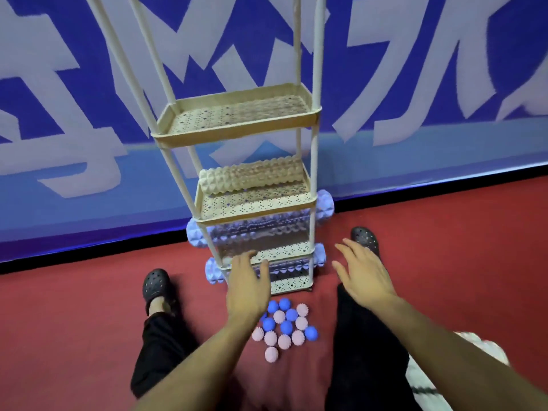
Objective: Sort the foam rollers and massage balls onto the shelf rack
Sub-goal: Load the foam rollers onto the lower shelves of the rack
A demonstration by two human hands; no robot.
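While both hands (308, 280) hover open, the beige roller (252, 179) apparently lies crosswise

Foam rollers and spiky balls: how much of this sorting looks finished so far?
The rollers look done: a beige roller lies on a middle tier of the shelf rack, and two purple rollers on the lower tiers. Nothing is in hand; the left hand and right hand are open and empty. Left to do: the pink and blue massage balls all sit on the red floor.
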